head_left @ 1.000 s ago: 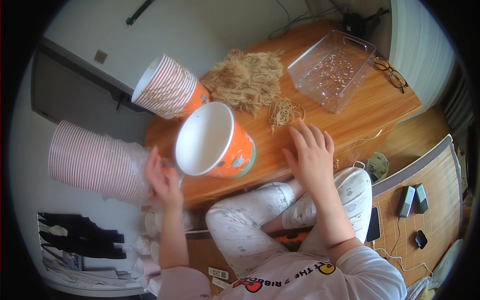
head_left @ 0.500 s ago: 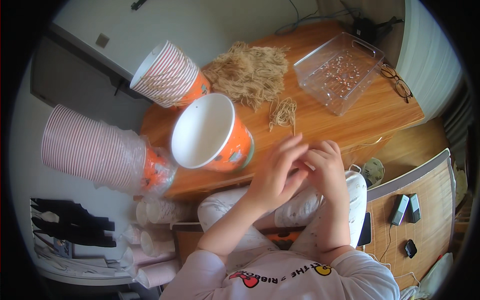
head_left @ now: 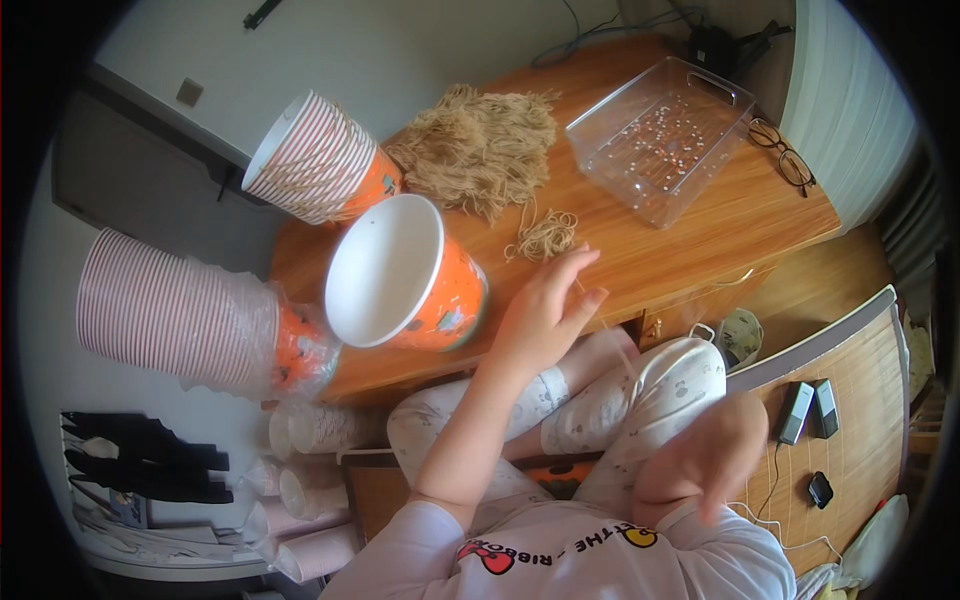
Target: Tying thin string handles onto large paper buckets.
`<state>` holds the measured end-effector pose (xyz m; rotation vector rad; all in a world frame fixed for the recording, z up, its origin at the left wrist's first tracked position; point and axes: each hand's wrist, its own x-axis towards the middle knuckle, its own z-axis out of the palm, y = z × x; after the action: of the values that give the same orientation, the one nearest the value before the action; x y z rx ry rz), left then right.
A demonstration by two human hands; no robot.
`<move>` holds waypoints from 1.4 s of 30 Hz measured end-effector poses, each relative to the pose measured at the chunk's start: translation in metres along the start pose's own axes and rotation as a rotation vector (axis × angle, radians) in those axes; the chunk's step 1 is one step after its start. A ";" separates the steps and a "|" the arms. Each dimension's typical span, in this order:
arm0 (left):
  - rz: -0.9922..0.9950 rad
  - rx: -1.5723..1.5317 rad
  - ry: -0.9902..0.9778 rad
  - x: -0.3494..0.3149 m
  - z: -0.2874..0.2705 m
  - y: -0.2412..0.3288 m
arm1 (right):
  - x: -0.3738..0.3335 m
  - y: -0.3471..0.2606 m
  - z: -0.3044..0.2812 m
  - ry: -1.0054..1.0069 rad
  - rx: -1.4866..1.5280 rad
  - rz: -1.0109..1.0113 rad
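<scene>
Left grip (head_left: 540,318) mid-frame, half-spread, hold unclear; right grip (head_left: 718,450) lower right, blurred, can't tell; twine (head_left: 545,238) likely light, limp: pinch end

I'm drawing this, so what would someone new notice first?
Probably the big orange cup, white inside, at the near edge of the wooden table. Beyond it lies a shaggy heap of tan string. At the left, a long striped cup stack is partly wrapped in clear plastic.

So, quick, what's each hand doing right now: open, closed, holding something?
Left hand: partly open; whether it holds the faint strand cannot be told.
Right hand: too blurred to tell whether it is open, closed or holding anything.
</scene>
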<state>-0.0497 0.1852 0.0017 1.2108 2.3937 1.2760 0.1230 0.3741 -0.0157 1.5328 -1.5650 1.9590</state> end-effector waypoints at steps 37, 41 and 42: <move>0.635 -0.839 -0.613 -0.133 -0.061 0.125 | -0.027 -0.054 0.017 0.175 0.531 -1.109; 0.598 -0.841 -0.617 -0.133 -0.062 0.123 | -0.029 -0.054 0.015 0.182 0.501 -1.069; 0.605 -0.835 -0.609 -0.135 -0.062 0.123 | -0.029 -0.053 0.014 0.188 0.498 -1.065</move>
<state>0.0794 0.0863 0.1049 1.7018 0.9242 1.5035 0.1804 0.3970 -0.0082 1.7179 -0.0363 1.7390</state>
